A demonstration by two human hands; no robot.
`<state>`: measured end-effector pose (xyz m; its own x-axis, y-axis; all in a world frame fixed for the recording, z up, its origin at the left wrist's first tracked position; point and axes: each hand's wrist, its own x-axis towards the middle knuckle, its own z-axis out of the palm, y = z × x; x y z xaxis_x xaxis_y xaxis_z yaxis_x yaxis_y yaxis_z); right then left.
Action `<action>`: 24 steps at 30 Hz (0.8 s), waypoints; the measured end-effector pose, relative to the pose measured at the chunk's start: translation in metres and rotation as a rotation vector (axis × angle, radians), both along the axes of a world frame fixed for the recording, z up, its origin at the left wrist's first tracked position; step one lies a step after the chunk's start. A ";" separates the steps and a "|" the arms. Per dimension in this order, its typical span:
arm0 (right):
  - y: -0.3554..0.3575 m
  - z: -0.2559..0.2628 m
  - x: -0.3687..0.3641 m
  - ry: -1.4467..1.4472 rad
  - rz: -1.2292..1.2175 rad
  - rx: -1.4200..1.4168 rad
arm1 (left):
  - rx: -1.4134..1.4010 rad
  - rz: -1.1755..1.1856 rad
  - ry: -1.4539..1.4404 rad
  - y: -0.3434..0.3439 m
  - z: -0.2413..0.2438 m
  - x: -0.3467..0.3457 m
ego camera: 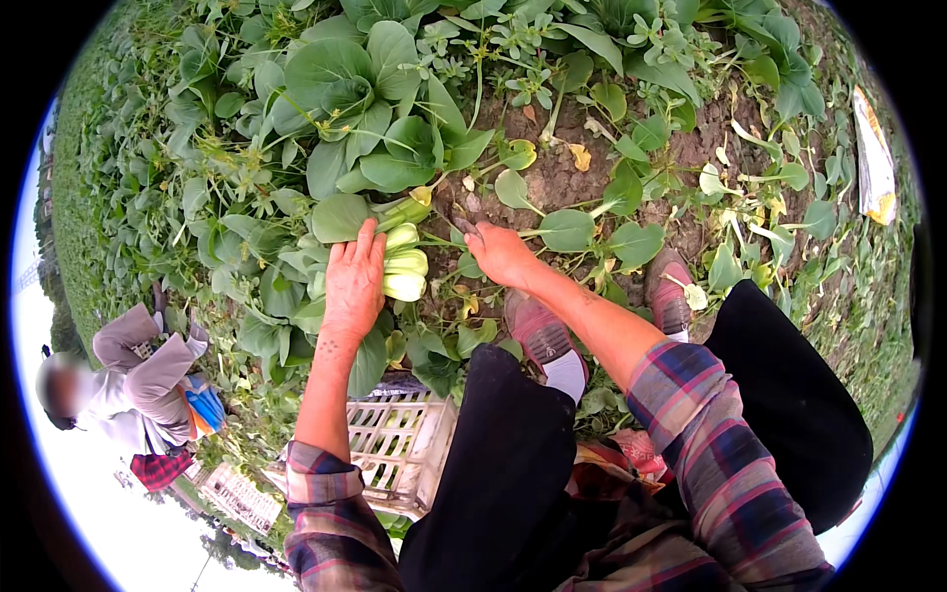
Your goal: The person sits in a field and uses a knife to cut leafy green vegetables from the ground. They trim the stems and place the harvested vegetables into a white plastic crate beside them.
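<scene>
My left hand [356, 277] lies palm down with fingers stretched over several cut bok choy heads [405, 263]. Their pale green stem ends point right; its thumb is hidden, so I cannot tell whether it grips them. Just above its fingertips is another bok choy [405, 211], with a yellowed piece at its base. My right hand [499, 251] is closed around a small dark knife [462, 222], its blade pointing up and left near that base, over the soil. Most of the handle is hidden in my fist. A large leafy bok choy [348, 89] grows beyond my hands.
A pale plastic crate [399, 444] with greens inside stands left of my knee. My shoes [544, 333] rest among loose leaves. At the far left a person [140, 385] sits near another crate [240, 496]. A white and orange bag [875, 159] lies at the right.
</scene>
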<state>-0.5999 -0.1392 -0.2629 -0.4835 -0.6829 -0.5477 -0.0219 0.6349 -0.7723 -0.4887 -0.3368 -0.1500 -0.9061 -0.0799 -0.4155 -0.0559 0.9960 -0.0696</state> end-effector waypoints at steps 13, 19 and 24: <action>-0.011 0.006 0.009 -0.007 0.154 0.177 | 0.028 0.077 0.060 0.011 -0.003 0.000; 0.031 0.031 0.031 -0.069 0.163 0.210 | 0.147 0.161 0.140 0.023 0.023 0.030; 0.088 0.067 0.035 -0.128 -0.337 -0.075 | 0.230 0.322 0.233 0.070 0.099 0.014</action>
